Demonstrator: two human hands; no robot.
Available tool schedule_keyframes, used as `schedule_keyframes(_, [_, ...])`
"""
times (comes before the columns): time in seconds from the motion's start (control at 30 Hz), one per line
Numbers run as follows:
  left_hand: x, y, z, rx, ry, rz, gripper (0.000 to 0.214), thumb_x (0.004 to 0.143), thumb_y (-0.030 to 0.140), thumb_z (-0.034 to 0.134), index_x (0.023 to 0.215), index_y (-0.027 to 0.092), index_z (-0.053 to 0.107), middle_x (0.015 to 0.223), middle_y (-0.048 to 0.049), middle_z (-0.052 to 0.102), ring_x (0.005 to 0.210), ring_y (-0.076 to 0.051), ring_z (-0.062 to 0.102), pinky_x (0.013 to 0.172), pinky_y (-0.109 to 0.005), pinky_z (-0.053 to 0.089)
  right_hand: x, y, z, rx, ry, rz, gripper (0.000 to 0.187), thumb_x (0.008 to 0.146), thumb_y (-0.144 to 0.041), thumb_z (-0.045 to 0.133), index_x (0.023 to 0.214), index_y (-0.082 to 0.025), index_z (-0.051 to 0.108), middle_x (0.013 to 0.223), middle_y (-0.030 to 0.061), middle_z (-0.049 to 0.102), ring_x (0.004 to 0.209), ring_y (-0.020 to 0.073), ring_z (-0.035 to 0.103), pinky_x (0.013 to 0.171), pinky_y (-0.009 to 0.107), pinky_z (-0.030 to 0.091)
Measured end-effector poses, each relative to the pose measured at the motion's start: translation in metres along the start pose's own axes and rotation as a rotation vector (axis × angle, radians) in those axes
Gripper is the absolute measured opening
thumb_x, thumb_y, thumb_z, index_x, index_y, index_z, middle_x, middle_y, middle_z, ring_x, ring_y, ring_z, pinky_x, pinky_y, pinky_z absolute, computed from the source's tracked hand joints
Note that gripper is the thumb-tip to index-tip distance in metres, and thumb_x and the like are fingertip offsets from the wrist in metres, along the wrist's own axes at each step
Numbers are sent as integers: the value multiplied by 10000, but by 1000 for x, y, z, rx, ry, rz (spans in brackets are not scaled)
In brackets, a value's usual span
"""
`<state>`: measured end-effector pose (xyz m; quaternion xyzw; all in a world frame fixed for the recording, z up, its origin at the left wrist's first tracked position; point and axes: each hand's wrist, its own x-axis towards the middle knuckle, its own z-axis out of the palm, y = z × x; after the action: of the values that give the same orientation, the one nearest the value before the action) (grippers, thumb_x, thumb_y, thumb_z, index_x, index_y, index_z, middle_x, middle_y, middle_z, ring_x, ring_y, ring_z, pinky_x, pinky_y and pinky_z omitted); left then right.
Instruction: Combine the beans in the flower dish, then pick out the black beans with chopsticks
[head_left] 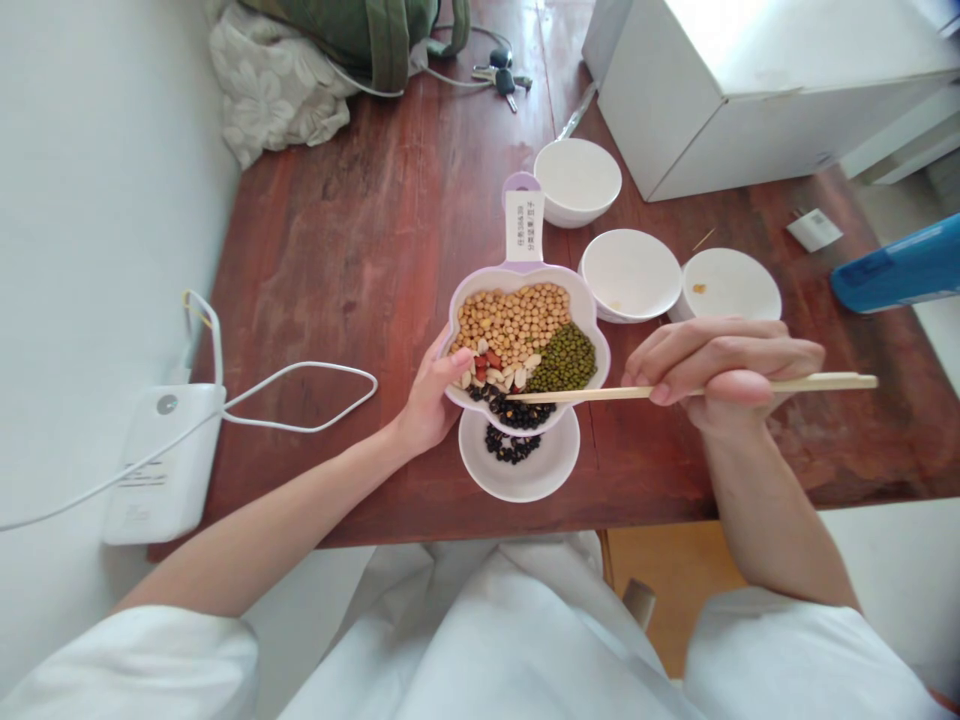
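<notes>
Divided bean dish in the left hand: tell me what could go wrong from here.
The divided dish, gripped at one edge by the left hand, could tip and spill its beans. The wooden chopsticks in the right hand lie across its rim and might flick beans onto the table.

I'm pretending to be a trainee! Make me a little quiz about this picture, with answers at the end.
1. True or false: the left hand holds the lilac-and-white divided dish.
2. Which hand grips the long thin wooden chopsticks?
3. Fill in the blank: the small round white plate under the dish has ___ beans on it.

Key: 1. True. 2. The right hand. 3. Black beans.
</notes>
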<state>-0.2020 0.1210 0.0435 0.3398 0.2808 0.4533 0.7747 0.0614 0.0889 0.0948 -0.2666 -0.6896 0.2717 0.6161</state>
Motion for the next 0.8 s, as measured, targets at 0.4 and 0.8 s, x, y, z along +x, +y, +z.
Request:
schedule_keyframes(0.4, [0, -1, -2, 1, -3, -2, 600, 877, 544, 772, 1388, 239, 691, 1425, -98, 762, 1490, -448, 607, 1224, -599, 541, -2, 1, 2, -24, 16, 44, 479, 1030, -522, 694, 698, -196, 806, 630, 69, 732, 606, 224, 760, 484, 328, 589])
schedule_keyframes(0.8, [-1, 1, -2, -23, 9, -23, 651, 854, 536, 797, 1418, 237, 673, 1417, -115, 770, 1437, -429, 655, 1209, -583, 551, 1, 4, 2, 18, 3, 39, 464, 1027, -517, 703, 719, -190, 822, 633, 69, 741, 552, 205, 732, 455, 315, 578])
